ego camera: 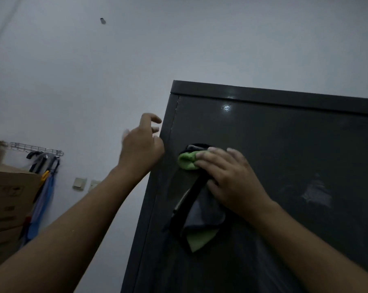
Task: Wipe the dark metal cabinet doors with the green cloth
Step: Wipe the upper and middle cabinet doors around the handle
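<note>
The dark metal cabinet door (284,155) fills the right half of the view, glossy, with a light reflection near its top. My right hand (229,178) presses the green cloth (187,160) flat against the door's upper left part, fingers fairly straight over it. The cloth's grey and green tail hangs below the hand, with a dark band of fabric beside it. My left hand (140,144) hovers at the cabinet's left edge, fingers loosely curled, holding nothing; whether it touches the edge is unclear.
A pale wall (94,81) lies behind and to the left. Cardboard boxes (7,197) stand at the far left. A wire rack (37,149) above them holds hanging items, including blue fabric. Two wall switch plates (79,183) sit lower on the wall.
</note>
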### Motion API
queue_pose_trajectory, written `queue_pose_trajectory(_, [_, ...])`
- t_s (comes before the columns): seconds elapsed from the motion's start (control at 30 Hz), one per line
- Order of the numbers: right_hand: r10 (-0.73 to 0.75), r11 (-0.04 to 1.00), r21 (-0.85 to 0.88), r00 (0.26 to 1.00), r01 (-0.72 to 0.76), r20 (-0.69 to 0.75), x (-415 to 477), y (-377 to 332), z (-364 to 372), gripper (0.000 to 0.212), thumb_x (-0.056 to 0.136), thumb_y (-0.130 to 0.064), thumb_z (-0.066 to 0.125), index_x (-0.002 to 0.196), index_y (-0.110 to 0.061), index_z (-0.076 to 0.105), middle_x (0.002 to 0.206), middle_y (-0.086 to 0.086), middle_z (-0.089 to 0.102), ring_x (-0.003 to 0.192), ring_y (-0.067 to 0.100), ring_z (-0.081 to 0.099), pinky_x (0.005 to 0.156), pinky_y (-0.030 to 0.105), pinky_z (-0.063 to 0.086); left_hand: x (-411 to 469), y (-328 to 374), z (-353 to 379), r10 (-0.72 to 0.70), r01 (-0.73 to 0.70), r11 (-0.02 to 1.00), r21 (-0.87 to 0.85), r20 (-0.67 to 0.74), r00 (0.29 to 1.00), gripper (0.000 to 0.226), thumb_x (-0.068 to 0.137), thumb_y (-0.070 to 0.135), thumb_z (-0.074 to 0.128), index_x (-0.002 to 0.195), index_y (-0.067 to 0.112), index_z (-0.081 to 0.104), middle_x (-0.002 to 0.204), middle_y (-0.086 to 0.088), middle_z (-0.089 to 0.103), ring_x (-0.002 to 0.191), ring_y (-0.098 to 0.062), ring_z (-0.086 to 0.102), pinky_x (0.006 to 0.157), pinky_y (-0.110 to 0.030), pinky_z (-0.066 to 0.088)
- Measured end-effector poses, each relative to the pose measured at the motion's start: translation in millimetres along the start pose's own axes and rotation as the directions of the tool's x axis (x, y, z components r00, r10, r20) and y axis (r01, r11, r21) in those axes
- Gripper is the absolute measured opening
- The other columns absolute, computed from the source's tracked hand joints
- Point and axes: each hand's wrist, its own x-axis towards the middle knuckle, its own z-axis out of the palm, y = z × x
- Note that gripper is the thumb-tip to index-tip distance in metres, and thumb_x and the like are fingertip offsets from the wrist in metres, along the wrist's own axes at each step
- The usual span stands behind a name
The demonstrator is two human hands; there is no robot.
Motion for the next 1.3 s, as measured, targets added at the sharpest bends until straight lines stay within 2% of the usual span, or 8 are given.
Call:
queue_pose_trajectory(0.23, [0.239, 0.971, 0.069, 0.954, -0.230, -0.180, 76.7, 7.8, 13.6, 0.052, 0.076, -0.007, 0.043, 0.120, -0.008, 0.068, 0.128, 0.007, 0.065, 0.117, 0.033, 0.058, 0.100, 0.048, 0.044, -10.4, -26.2, 11.4, -0.177, 0.242, 0.901, -0.359, 0.205, 0.963, 0.036, 0.100, 0.015, 0.051, 0.135, 0.020, 0.055, 0.122, 0.003, 0.067, 0.110, -0.009, 0.063, 0.088, -0.028, 0.053])
queue_pose_trajectory(0.4, [0.023, 0.989, 0.145, 0.995, -0.008, -0.101, 85.4, -9.7, 23.5, 0.051, 0.077, -0.012, 0.036, 0.111, -0.010, 0.075, 0.119, 0.003, 0.071, 0.108, 0.030, 0.062, 0.091, 0.047, 0.050, -7.7, -26.0, 3.7, -0.317, 0.481, 0.636, -0.604, 0.364, 0.876, 0.032, 0.102, 0.001, 0.042, 0.115, 0.014, 0.067, 0.102, -0.003, 0.073, 0.090, -0.012, 0.068, 0.068, -0.026, 0.056])
queue_pose_trajectory(0.53, [-0.299, 0.918, 0.285, 0.953, 0.275, 0.044, 64.5, -22.4, 25.5, 0.044, 0.084, -0.012, 0.040, 0.104, -0.016, 0.079, 0.114, -0.004, 0.074, 0.105, 0.026, 0.065, 0.088, 0.045, 0.051, -11.0, -30.2, -6.4, -0.300, 0.506, 0.661, -0.555, 0.422, 0.855, 0.038, 0.101, -0.002, 0.040, 0.111, 0.021, 0.068, 0.109, 0.000, 0.074, 0.099, -0.015, 0.070, 0.079, -0.036, 0.055])
queue_pose_trajectory(0.63, [-0.393, 0.875, 0.340, 0.916, 0.345, 0.083, 72.8, -15.9, 21.5, 0.039, 0.080, -0.006, 0.048, 0.097, -0.020, 0.080, 0.110, -0.009, 0.075, 0.100, 0.022, 0.066, 0.086, 0.042, 0.052, -10.9, -30.1, -11.5, -0.270, 0.466, 0.725, -0.507, 0.414, 0.869, 0.044, 0.102, -0.003, 0.034, 0.110, 0.025, 0.067, 0.110, 0.004, 0.074, 0.101, -0.014, 0.070, 0.085, -0.037, 0.056])
queue_pose_trajectory(0.83, [-0.035, 0.963, 0.261, 0.994, 0.060, -0.100, 73.8, -39.7, 33.9, 0.040, 0.079, -0.014, 0.042, 0.092, -0.016, 0.080, 0.103, -0.003, 0.076, 0.094, 0.026, 0.067, 0.081, 0.047, 0.053, -11.3, -27.4, -10.2, -0.214, 0.349, 0.832, -0.430, 0.331, 0.919, 0.042, 0.099, -0.004, 0.038, 0.118, 0.021, 0.066, 0.104, 0.007, 0.072, 0.090, 0.002, 0.068, 0.069, -0.011, 0.051])
queue_pose_trajectory(1.03, [-0.288, 0.914, 0.306, 0.957, 0.266, 0.026, 29.1, -39.2, 25.2, 0.028, 0.078, -0.001, 0.068, 0.095, -0.020, 0.080, 0.106, -0.008, 0.076, 0.097, 0.022, 0.066, 0.083, 0.040, 0.051, -17.2, -14.4, -7.0, -0.127, 0.195, 0.936, -0.294, 0.236, 0.963, 0.053, 0.095, -0.006, 0.044, 0.139, 0.022, 0.050, 0.121, 0.006, 0.064, 0.116, -0.011, 0.061, 0.081, -0.022, 0.056])
queue_pose_trajectory(1.13, [-0.232, 0.937, 0.256, 0.971, 0.239, -0.057, 11.6, -12.7, 11.7, 0.031, 0.082, -0.004, 0.056, 0.091, -0.020, 0.080, 0.106, -0.009, 0.075, 0.093, 0.022, 0.067, 0.081, 0.036, 0.048, -24.1, 3.2, 1.6, -0.024, -0.003, 0.991, 0.135, 0.199, 0.980, 0.060, 0.096, 0.010, 0.046, 0.150, 0.029, 0.026, 0.138, -0.005, 0.054, 0.125, -0.022, 0.054, 0.113, -0.070, 0.014])
queue_pose_trajectory(1.3, [0.060, 0.990, 0.135, 0.980, -0.035, -0.189, 4.9, 45.0, -13.2, 0.034, 0.083, -0.007, 0.052, 0.101, -0.015, 0.079, 0.115, -0.001, 0.073, 0.099, 0.027, 0.068, 0.089, 0.045, 0.052, -37.2, 39.3, 29.2, 0.165, -0.252, 0.897, 0.363, 0.254, 0.953, 0.068, 0.097, 0.020, 0.047, 0.154, 0.032, 0.011, 0.160, -0.017, 0.002, 0.151, -0.033, 0.002, 0.108, -0.064, -0.018])
